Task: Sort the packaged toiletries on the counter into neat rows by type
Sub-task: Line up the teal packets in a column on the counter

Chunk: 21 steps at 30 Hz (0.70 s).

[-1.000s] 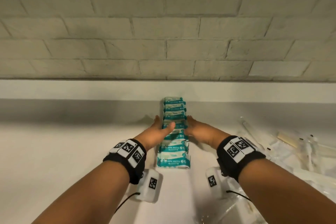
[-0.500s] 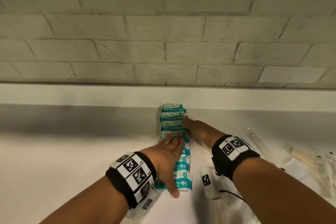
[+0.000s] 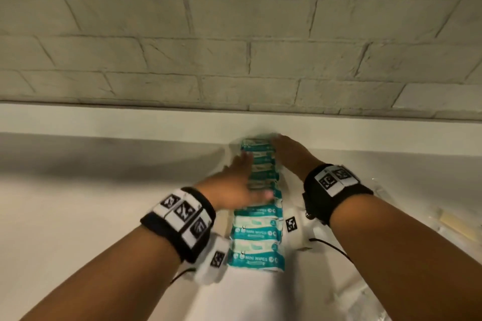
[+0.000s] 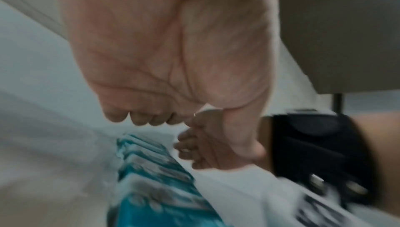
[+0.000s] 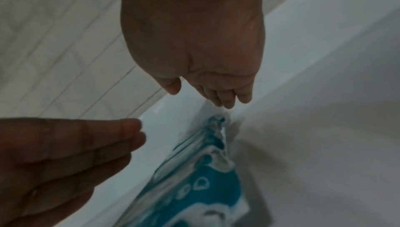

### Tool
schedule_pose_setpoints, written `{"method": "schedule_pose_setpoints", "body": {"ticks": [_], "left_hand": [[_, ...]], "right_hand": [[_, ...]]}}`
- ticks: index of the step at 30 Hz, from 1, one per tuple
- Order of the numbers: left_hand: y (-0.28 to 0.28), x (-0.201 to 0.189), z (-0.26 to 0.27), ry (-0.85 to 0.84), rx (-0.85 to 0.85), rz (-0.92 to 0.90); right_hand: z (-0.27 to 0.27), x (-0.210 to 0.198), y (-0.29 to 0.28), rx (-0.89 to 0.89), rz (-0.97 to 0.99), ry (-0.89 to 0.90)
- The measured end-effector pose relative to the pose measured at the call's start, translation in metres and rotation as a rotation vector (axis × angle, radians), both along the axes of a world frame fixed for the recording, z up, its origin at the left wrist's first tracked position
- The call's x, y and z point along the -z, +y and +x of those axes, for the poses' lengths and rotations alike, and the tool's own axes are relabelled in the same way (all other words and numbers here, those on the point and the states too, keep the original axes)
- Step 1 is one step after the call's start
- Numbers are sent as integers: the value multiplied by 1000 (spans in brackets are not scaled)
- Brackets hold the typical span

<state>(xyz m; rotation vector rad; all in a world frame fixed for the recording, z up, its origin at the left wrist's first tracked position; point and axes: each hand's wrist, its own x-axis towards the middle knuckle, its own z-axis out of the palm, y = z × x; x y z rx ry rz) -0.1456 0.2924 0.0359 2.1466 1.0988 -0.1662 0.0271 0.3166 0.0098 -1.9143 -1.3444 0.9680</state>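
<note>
The mini wipes packs [image 3: 257,219] lay in one overlapping row on the white surface [image 3: 78,216], running back toward the brick wall [image 3: 234,47]. The left hand [image 3: 234,187] lay flat, fingers straight, along the row's left side; the right hand [image 3: 289,154], fingers extended, touched its far right end.

the wipes packs [image 3: 257,232] look like soft plastic film, kinda glossy, teal and white print with crinkled sealed edges. counter [image 3: 78,216] is smooth and white with a matt-ish sheen. wall [image 3: 234,34] behind is rough painted brick, totally matt. wrist straps [image 3: 336,190] look like black cloth with paper-like printed tags. clear shiny plastic wrappers [image 3: 448,221] off to the right, too blurry to say more
</note>
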Motion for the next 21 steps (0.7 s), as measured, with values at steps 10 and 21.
{"method": "schedule_pose_setpoints", "body": {"ticks": [10, 21], "left_hand": [[87, 56, 19, -402, -590, -275], [134, 125, 21, -572, -610, -504]], "right_hand": [[7, 11, -10, 138, -23, 551], [7, 19, -15, 76, -51, 633]]}}
